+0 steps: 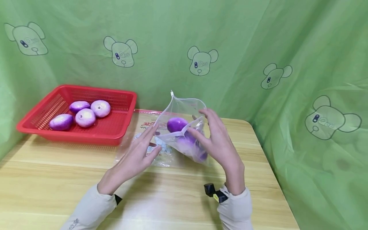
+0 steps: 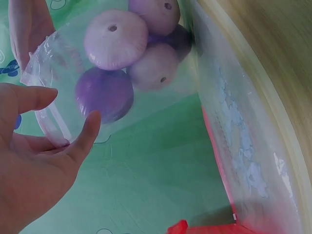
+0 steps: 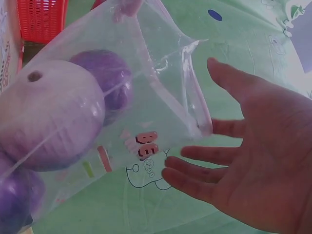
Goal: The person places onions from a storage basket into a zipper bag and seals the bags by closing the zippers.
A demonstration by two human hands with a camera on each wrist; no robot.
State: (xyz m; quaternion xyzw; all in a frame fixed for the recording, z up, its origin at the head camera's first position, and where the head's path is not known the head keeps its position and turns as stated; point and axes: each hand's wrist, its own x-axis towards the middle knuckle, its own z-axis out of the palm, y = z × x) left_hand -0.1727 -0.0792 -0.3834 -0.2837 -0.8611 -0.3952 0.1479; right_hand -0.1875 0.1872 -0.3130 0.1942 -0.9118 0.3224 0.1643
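Observation:
A clear plastic zip bag (image 1: 184,107) with a white slider stands with its mouth spread wide. Several round purple-and-white onions (image 2: 115,40) are inside it, the upper one purple (image 1: 176,124). At the bag's left rim my left hand (image 1: 139,155) touches the plastic, its thumb apart from the bag. My right hand (image 1: 219,142) is at the opposite side of the mouth, fingers spread and fairly straight. In the right wrist view, the right fingertips (image 3: 226,127) are at the bag's edge, with the thumb free.
A red plastic basket (image 1: 126,129) at the back left holds several more purple onions (image 1: 85,117). Under and left of the bag, a flat printed clear bag (image 1: 138,124) lies on the wooden table (image 1: 178,198). A green curtain (image 1: 161,28) encloses the back and sides.

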